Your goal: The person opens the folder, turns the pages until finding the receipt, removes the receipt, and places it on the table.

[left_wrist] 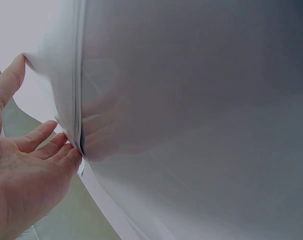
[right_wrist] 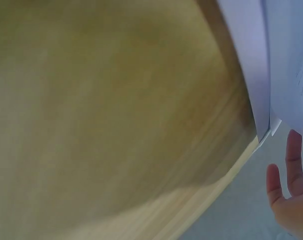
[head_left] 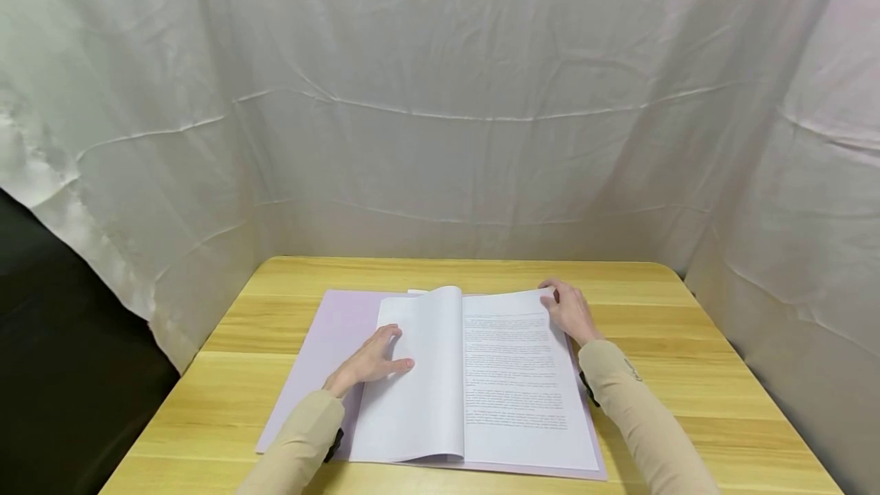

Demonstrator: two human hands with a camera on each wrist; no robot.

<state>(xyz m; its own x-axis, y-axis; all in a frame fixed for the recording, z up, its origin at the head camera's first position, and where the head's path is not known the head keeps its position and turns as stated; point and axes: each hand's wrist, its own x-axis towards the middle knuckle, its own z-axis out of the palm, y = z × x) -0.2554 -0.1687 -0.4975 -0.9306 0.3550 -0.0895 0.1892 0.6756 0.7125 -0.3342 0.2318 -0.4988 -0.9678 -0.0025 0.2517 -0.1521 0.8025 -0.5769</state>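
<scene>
Head view: on the wooden table, atop a lilac cover, the left hand is laid with spread fingers on blank white pages. The printed page is pinched at its far right corner by the right hand.

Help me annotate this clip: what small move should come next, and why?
Probably the right hand should lift the printed page by its top right corner and draw it leftward: that hand is at the corner, and the left hand rests on the turned-over pages at left.
</scene>
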